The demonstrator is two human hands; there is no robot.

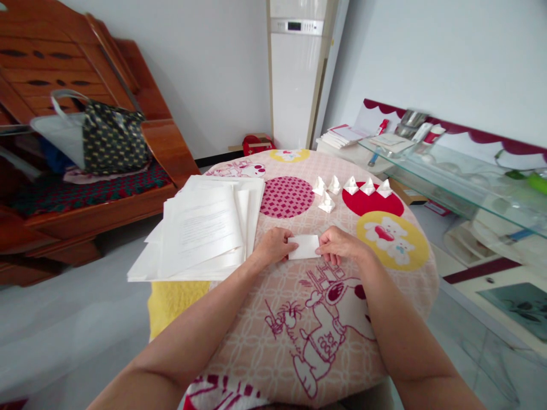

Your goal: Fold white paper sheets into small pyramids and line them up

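Note:
A small folded white paper (pixel 304 247) lies on the cartoon-printed tablecloth (pixel 299 319) in front of me. My left hand (pixel 273 246) pinches its left edge with curled fingers. My right hand (pixel 339 245) pinches its right edge the same way. Both hands rest on the cloth with the paper between them. Beyond them, several small folded white paper boats (pixel 351 186) stand in a row, with one more boat (pixel 327 203) nearer to me.
A stack of white paper sheets (pixel 205 228) overhangs the table's left side. A wooden bench (pixel 85 171) with a patterned bag (pixel 111 138) stands at the left. A glass shelf unit (pixel 461 176) with clutter runs along the right. A white floor-standing air conditioner (pixel 296 74) stands behind.

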